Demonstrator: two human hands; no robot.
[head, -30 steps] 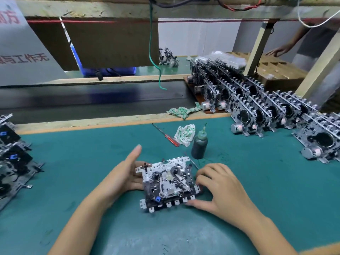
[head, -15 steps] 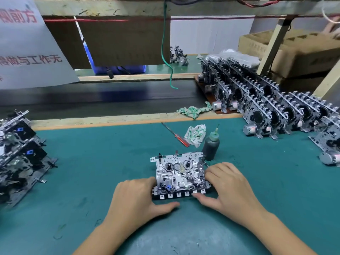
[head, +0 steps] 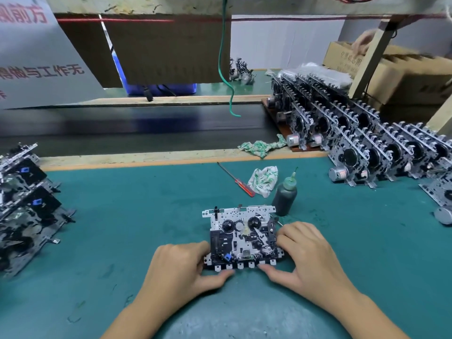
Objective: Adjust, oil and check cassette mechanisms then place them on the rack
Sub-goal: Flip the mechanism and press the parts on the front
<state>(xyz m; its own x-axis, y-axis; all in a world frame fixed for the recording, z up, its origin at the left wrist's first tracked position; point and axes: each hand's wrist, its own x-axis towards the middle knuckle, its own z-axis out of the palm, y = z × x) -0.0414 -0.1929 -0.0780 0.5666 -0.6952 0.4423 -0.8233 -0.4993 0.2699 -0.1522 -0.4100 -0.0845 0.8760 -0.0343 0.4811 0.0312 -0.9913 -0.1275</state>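
Bright, even overhead light, soft shadows, slight motion blur, and wide-angle bending toward the edges.

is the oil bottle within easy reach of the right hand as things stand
Probably yes. The oil bottle stands upright on the mat just beyond the right hand, by the far right corner of the cassette mechanism that hand grips. Nothing lies between them, but the hand would have to let go first.

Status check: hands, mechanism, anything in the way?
Left hand and right hand grip cassette mechanism, flat on mat. Oil bottle upright just behind. Nothing blocking.
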